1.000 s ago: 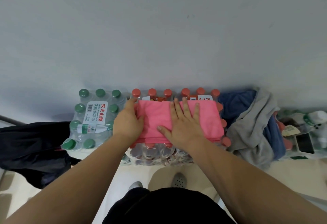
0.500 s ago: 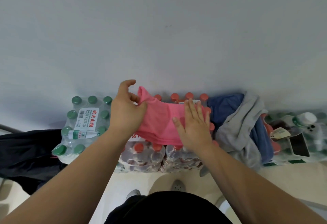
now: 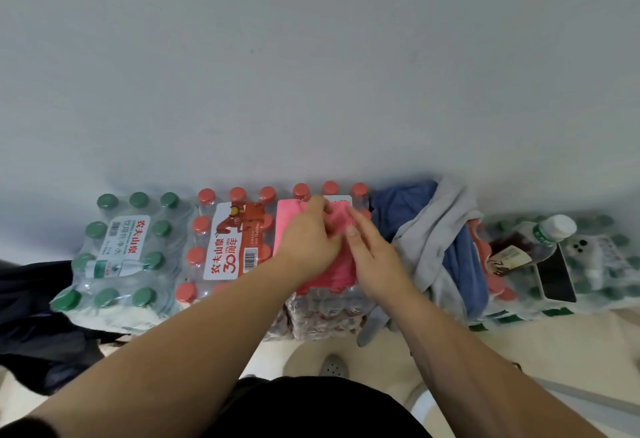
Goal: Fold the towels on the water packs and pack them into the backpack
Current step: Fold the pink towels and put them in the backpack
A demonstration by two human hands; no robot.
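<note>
Grey wall [image 3: 311,74] filled the upper half of the view, with pale floor [image 3: 502,344] below. A dark backpack [image 3: 31,316] lay at the left and was cut off by the frame edge, so no opening could be made out. Along the wall stood a green-capped water pack [image 3: 121,257] and, beside it, red-capped water packs [image 3: 225,240]. To their right a grey towel [image 3: 433,230] was heaped over a blue towel [image 3: 398,205], hiding whatever carried them.

The pink towel [image 3: 286,219] lay folded on the right part of the red-capped water packs and was largely covered by both hands. The left hand [image 3: 310,240] pinched its far edge, fingers curled. The right hand [image 3: 375,257] touched the cloth just beside it, but its fingertips were buried in the fabric and its grip could not be determined. A white-capped bottle [image 3: 540,233] lay at far right, its surroundings blurred.
</note>
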